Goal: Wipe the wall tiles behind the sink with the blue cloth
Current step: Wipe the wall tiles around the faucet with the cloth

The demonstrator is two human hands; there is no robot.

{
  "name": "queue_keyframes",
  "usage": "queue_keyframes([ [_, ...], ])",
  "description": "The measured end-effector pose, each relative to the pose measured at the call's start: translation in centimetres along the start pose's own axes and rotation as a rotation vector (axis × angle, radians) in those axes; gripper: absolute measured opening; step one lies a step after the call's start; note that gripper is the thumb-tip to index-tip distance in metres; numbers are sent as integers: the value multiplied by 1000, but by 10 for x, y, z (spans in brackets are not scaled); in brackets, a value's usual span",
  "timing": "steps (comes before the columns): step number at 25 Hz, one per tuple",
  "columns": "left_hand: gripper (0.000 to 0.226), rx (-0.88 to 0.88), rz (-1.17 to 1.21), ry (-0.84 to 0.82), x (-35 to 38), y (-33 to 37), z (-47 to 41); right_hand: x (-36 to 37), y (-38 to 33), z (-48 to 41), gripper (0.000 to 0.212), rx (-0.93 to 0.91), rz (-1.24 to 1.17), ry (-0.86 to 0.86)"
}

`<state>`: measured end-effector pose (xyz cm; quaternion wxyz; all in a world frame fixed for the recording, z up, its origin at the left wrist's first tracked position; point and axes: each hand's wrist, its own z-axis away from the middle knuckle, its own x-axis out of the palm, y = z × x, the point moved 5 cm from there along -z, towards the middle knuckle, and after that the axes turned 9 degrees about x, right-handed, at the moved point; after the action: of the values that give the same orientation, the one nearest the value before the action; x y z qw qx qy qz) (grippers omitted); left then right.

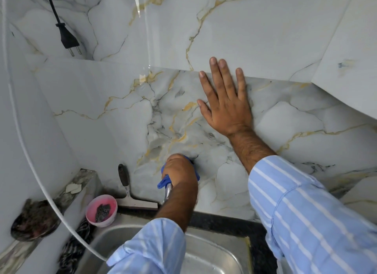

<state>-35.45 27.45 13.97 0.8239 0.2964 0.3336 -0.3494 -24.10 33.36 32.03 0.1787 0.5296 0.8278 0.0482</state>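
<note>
My left hand is fisted tight around the blue cloth, pressing it to the marbled wall tiles just above the steel sink, while my right hand lies flat higher on the tiles, fingers spread and holding nothing.

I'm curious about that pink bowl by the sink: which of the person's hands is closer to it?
Left. The left hand, pressing the blue cloth to the wall tiles, is just up and right of the pink bowl. The right hand rests flat on the tiles, much higher and farther right.
</note>
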Motion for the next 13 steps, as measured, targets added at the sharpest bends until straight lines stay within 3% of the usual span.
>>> queue_keyframes([
  [3,34,80,22,334,-7,-13,-5,-1,-1,2,64,-4,-3,6],
  [5,32,210,372,339,-16,-34,-11,0,-1,2,64,-2,-11,15],
  [6,31,255,697,246,-15,-45,-12,0,-1,2,64,0,-11,14],
  [8,26,330,1419,-111,2,-50,-1,1,0,2,65,2,-10,12],
  [9,25,331,1616,-228,10,-53,0,2,0,2,65,1,-12,15],
  [10,28,328,1659,-268,14,-54,-3,2,-1,2,65,1,-14,17],
  [11,33,328,1566,-206,13,-53,-6,2,-1,3,64,1,-15,16],
  [12,37,324,1282,-95,7,-53,-9,1,-1,3,64,2,-13,17],
  [13,37,271,843,67,-1,-49,-10,1,-1,2,64,3,-11,18],
])
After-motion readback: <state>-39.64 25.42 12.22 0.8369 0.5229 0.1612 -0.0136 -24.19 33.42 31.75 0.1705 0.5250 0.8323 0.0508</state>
